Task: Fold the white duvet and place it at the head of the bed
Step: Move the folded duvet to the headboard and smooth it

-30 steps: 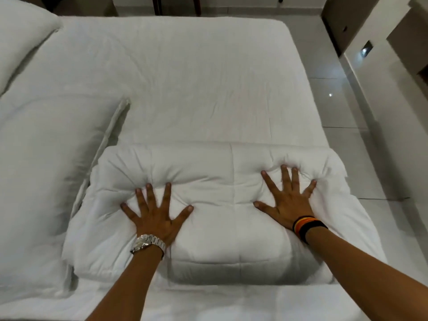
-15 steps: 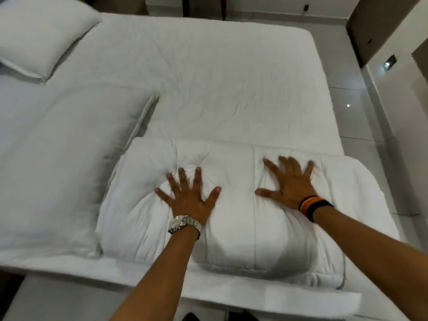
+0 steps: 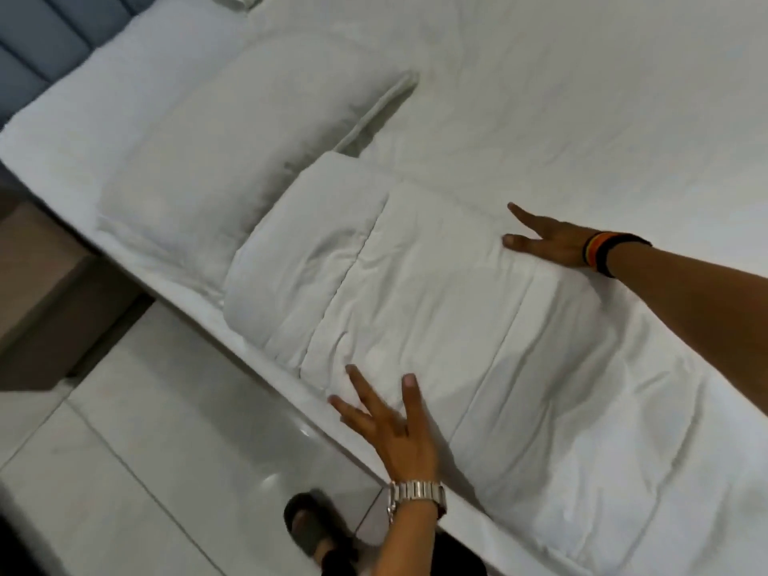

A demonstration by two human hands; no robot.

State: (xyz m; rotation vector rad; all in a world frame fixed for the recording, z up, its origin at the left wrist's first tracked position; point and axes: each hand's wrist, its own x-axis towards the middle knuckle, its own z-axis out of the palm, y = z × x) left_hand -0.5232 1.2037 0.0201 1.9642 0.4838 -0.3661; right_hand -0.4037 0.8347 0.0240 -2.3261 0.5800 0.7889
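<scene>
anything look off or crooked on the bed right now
Nothing is damaged or spilled. The folded duvet lies by the bed's near edge, one end against the pillow, with some wrinkles. Both hands, left and right, rest open on it.

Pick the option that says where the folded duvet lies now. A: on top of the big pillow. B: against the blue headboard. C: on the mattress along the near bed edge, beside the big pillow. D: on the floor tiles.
C: the folded duvet lies on the mattress by the near edge, next to the pillow, with the left hand and right hand on it.
</scene>
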